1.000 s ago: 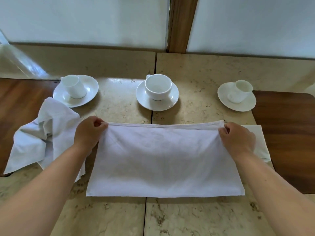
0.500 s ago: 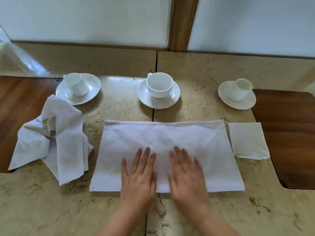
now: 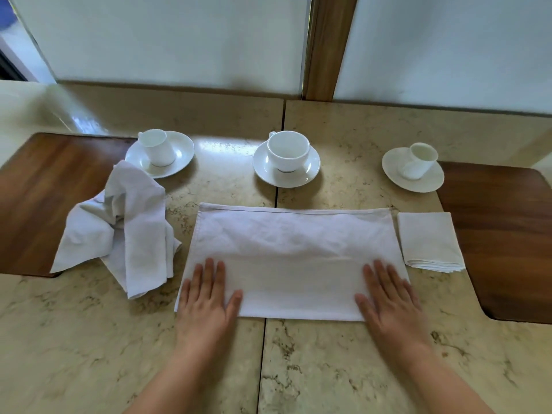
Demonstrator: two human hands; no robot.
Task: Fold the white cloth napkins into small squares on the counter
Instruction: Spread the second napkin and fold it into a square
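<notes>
Both hands lie flat, fingers spread, gripping nothing: the left hand (image 3: pixel 206 297) presses the 7 o'clock corner of the half-folded napkin (image 3: pixel 292 258), the right hand (image 3: pixel 388 297) its 5 o'clock corner. The napkin lies as a wide rectangle at the middle of the marble worktop (image 3: pixel 89 339), faintly creased in its far half. At 9 o'clock sits a crumpled napkin (image 3: pixel 125 234); at 3 o'clock, just beside the rectangle, a finished folded square (image 3: pixel 428 240). Toward 12 o'clock stand three white cups on saucers: left cup (image 3: pixel 156 147), middle cup (image 3: pixel 288 150), right cup (image 3: pixel 419 159).
</notes>
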